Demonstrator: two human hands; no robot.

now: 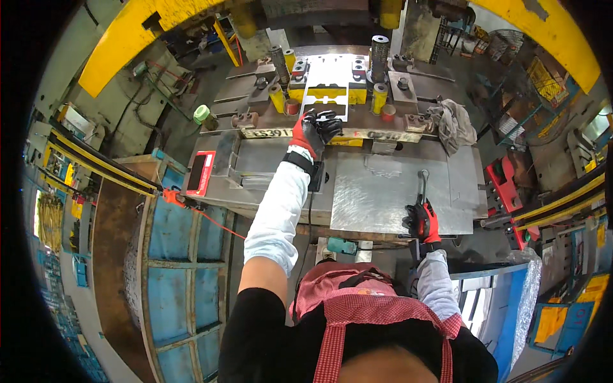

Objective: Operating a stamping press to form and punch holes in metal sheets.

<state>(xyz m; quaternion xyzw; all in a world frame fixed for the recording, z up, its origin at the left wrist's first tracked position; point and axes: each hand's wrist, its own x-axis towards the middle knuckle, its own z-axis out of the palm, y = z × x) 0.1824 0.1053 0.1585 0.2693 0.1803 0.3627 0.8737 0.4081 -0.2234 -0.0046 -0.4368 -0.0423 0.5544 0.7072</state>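
My left hand (316, 131), in a red and black glove, reaches forward with its fingers curled over the near end of a bright metal strip (327, 90). The strip has cut-out openings and lies lengthwise in the press die (356, 96). Its edge under my fingers is partly hidden. Closer to me, my right hand (421, 221), gloved the same way, is closed around a slim metal tool (423, 182) with a rounded, loop-like tip pointing away from me. Beneath that tip lies a flat grey metal sheet (377, 201) on the bench.
Guide posts (379, 57) and yellow cylinders (379, 99) flank the die. A grey rag (453, 124) hangs at its right corner. A red-framed panel (201, 172) lies at the bench's left, near a blue metal rack (172, 255). Yellow press framing (140, 38) arches overhead.
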